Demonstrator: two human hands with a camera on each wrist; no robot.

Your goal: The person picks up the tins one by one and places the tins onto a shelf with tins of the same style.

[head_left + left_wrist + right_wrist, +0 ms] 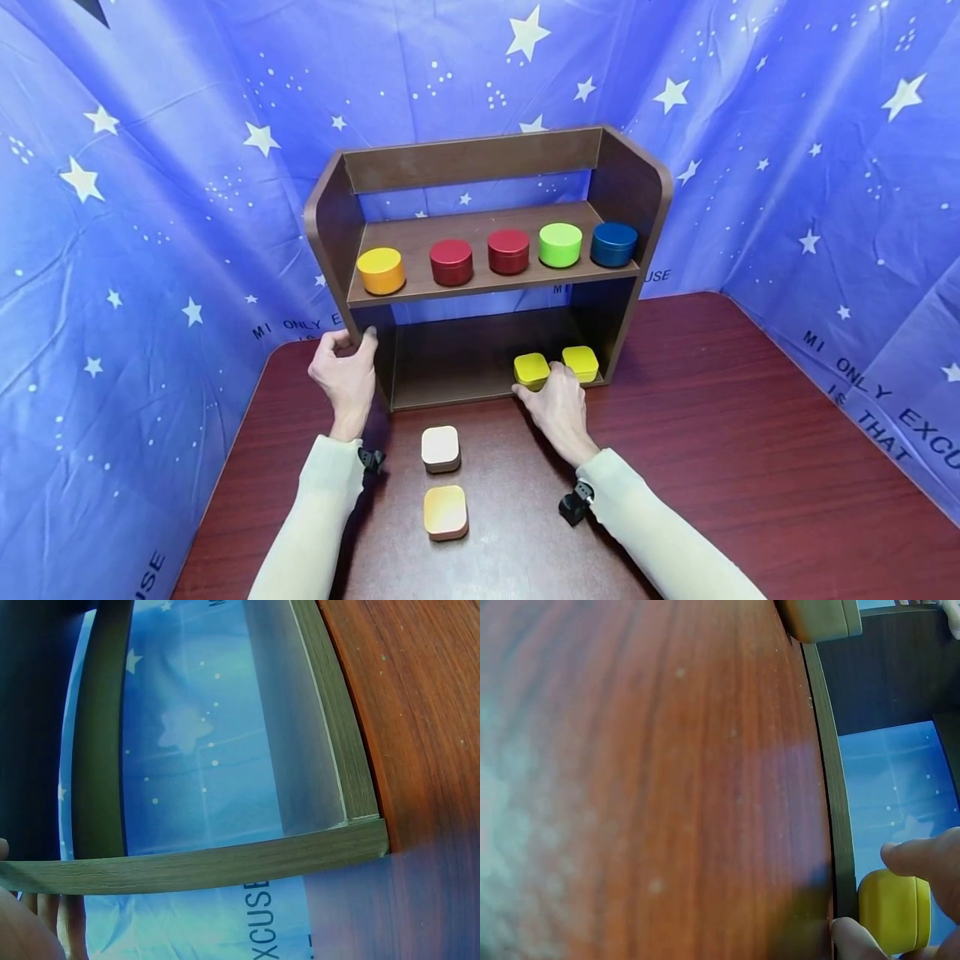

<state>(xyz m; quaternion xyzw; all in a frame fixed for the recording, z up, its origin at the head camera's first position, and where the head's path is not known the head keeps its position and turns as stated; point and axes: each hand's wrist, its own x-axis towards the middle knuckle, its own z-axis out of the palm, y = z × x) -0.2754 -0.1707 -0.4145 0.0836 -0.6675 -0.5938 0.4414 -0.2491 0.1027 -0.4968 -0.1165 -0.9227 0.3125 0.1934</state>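
My left hand (pixel 347 379) grips the left side panel of a brown wooden shelf (pixel 450 402), thumb on the inner side and fingers outside. In the left wrist view, the panel's edge (pixel 225 862) runs between thumb and fingers. At the lower tier's right end, my right hand (pixel 558 412) holds a yellow square tin (pixel 532 369) near the front edge. The right wrist view shows fingers on either side of this tin (pixel 889 911). Just right of the hand sits a second yellow square tin (pixel 581 363).
On the upper tier stand round tins: orange-yellow (pixel 381 272), two dark red (pixel 452 262), green (pixel 560 245) and blue (pixel 614 244). In front of the shelf, a white square tin (pixel 440 448) and a pale orange one (pixel 446 512) lie on the reddish table (pixel 720 467). Starry blue cloth hangs behind.
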